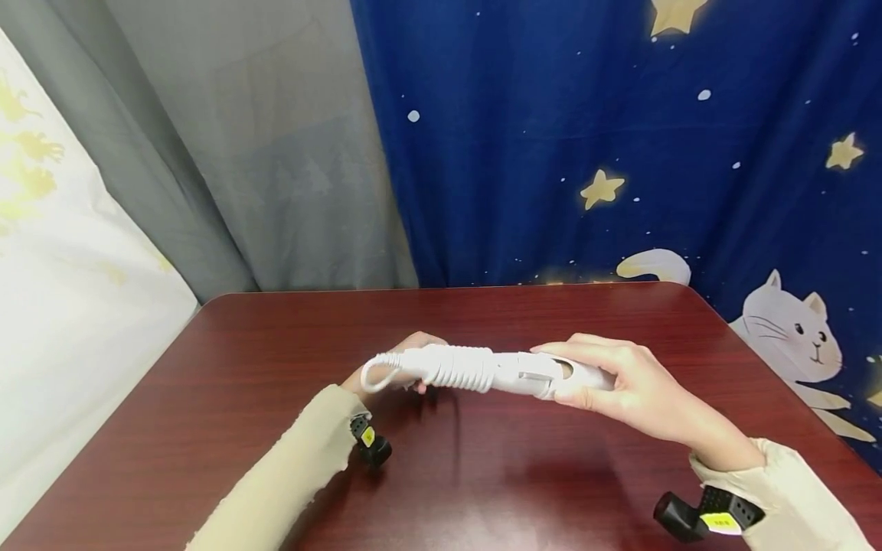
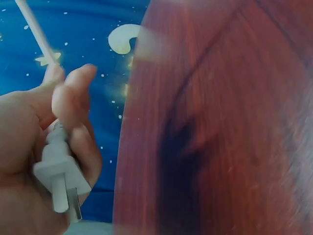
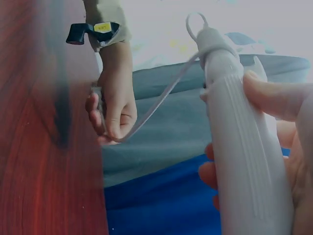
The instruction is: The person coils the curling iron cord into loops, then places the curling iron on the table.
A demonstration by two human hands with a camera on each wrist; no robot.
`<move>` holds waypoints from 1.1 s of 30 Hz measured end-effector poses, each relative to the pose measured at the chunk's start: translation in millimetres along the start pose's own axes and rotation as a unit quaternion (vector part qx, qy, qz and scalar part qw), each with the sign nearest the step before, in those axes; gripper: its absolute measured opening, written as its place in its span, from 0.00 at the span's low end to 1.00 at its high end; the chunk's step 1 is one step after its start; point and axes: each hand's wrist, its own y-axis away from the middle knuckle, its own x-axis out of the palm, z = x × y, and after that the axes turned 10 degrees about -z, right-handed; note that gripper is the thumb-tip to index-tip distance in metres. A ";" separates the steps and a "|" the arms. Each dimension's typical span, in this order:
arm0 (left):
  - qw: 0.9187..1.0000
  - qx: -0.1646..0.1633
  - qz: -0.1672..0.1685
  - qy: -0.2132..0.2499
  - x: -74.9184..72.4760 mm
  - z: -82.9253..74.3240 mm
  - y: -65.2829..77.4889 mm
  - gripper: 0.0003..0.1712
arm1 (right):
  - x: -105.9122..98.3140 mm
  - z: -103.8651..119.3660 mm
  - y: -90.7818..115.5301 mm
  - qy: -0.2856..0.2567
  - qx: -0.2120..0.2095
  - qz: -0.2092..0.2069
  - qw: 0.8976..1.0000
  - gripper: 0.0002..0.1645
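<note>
A white hair styling iron (image 1: 513,373) is held level above the table, with white cord (image 1: 460,367) wound in several turns around its left part. My right hand (image 1: 630,383) grips the wide right end, thumb on the near side and fingers over the far side. In the right wrist view, the iron's grooved body (image 3: 244,147) lies between thumb and fingers. Farther left, my left hand (image 1: 413,360) is partly hidden behind the cord. In the left wrist view its curled fingers hold a two-pin plug (image 2: 61,174), pins outward. A cord length (image 3: 164,95) runs between both hands.
Under the hands is a dark red wooden table (image 1: 276,329) with rounded far corners. Behind it hang a grey curtain (image 1: 276,153) and a blue star-patterned curtain (image 1: 510,153). White cloth (image 1: 76,321) hangs at the left. Black cameras sit on both wrists.
</note>
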 end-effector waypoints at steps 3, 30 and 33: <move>0.998 0.040 -0.021 -0.034 -1.9 13.1 -7.9 0.13 | -2.2 0.3 0.6 0.006 -0.022 0.028 0.999 0.26; 0.993 0.089 -0.022 -0.074 -52.7 -72.1 -0.1 0.06 | 32.2 -16.6 3.3 0.070 -0.028 0.208 0.975 0.20; 0.990 0.112 -0.027 -0.087 -48.3 -88.5 8.2 0.05 | 35.4 -21.2 2.7 0.081 -0.016 0.214 0.973 0.19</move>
